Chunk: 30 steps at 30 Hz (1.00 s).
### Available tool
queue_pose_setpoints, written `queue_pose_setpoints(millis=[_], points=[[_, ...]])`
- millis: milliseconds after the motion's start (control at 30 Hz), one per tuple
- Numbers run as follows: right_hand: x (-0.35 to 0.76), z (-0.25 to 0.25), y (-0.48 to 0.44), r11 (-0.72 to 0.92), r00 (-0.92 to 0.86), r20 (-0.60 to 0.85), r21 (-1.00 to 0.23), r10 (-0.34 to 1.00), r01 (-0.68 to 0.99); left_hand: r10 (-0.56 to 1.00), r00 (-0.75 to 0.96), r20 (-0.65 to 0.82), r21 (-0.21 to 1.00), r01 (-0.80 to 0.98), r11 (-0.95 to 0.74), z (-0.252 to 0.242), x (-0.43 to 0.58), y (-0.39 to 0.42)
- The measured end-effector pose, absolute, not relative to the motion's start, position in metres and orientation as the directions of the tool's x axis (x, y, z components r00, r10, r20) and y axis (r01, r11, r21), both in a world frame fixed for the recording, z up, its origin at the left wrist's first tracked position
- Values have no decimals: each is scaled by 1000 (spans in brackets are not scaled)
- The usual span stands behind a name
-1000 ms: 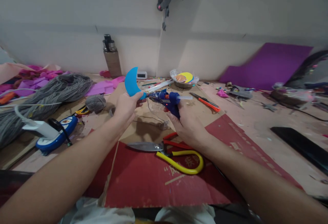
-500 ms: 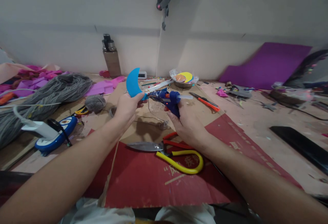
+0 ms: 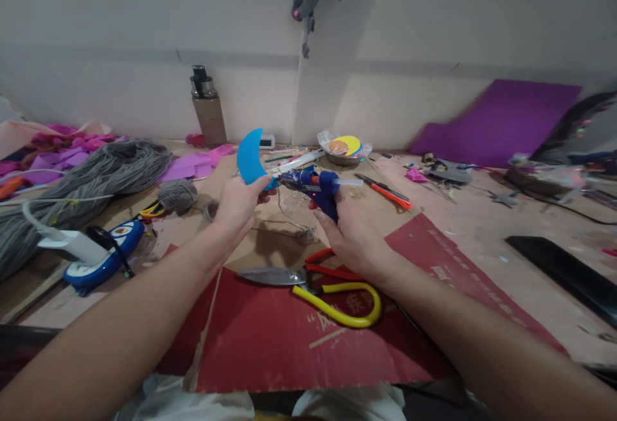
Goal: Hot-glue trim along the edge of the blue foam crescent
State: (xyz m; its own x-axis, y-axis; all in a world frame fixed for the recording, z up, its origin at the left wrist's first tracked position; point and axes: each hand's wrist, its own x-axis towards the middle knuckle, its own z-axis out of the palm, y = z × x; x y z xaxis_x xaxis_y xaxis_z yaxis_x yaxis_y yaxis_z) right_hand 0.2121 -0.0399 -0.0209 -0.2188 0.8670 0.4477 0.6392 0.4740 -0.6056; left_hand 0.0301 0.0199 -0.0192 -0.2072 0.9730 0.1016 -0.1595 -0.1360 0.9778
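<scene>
My left hand pinches a blue crescent cutout near its lower end, with thumb and fingers closed on it. A blue hot glue gun is in my right hand, fingers wrapped round its handle and a clear glue stick poking out of its back. The gun's nozzle points left and sits right by the crescent's lower tip; whether they touch I cannot tell. Beneath my hands, scissors with one red and one yellow handle lie on a red cardboard sheet.
Grey yarn and a blue power strip with a white plug are on the left. An orange utility knife and a small dish lie beyond the gun. On the right are a black slab and a purple sheet.
Both hands keep nearly the same pose with the crescent and the glue gun. The background has shifted very slightly left, as the camera moved a little.
</scene>
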Motion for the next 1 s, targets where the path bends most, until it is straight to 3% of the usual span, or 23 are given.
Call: queue_pose_setpoints(millis=[1000], points=[[212, -25, -39, 473, -222, 445, -602, 868, 643, 967, -199, 158, 975, -124, -185, -16, 28, 19]])
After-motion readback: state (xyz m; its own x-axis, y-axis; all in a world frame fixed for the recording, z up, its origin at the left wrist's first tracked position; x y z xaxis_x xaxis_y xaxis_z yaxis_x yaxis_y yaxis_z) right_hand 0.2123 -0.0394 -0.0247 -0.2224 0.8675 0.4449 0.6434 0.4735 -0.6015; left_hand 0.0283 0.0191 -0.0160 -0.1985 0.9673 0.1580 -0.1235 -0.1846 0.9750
